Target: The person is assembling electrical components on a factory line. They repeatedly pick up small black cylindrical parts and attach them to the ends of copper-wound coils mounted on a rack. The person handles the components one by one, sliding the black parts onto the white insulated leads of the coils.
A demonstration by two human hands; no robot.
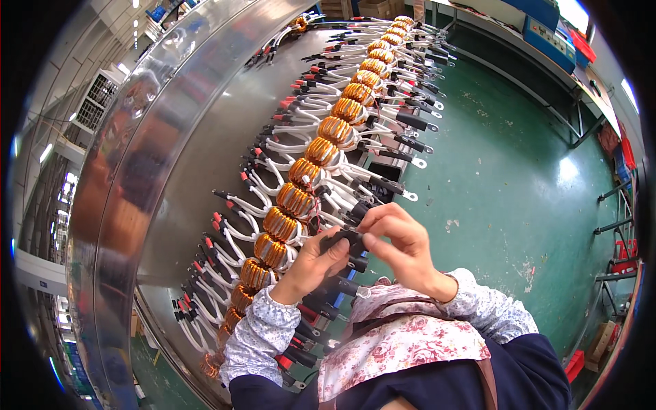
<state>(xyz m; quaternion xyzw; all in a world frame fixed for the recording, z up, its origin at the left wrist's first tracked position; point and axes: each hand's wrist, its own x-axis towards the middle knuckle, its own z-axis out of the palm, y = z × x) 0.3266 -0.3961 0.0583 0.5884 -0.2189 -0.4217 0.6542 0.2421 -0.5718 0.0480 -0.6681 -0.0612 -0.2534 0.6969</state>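
Observation:
A long row of copper-wound toroidal coils (321,151) runs from the near left to the far middle of a metal bench, each with white-sleeved leads. My left hand (316,265) is closed round a black-sleeved cable end (339,239) beside the near part of the row. At the tip of this piece, the thumb and fingers of my right hand (403,253) are pinched together; what lies between them is too small to make out. Nearby, other leads with black sleeves and metal ring lugs (410,196) stick out over the bench edge. Thin red wires (315,208) hang by one coil.
A shiny metal panel (126,184) curves along the left. Red-tipped leads (219,219) point toward it from the coils. Green floor (492,184) lies to the right, and a worktable with a blue machine (549,44) stands at the far right. A flowered apron (403,342) covers my lap.

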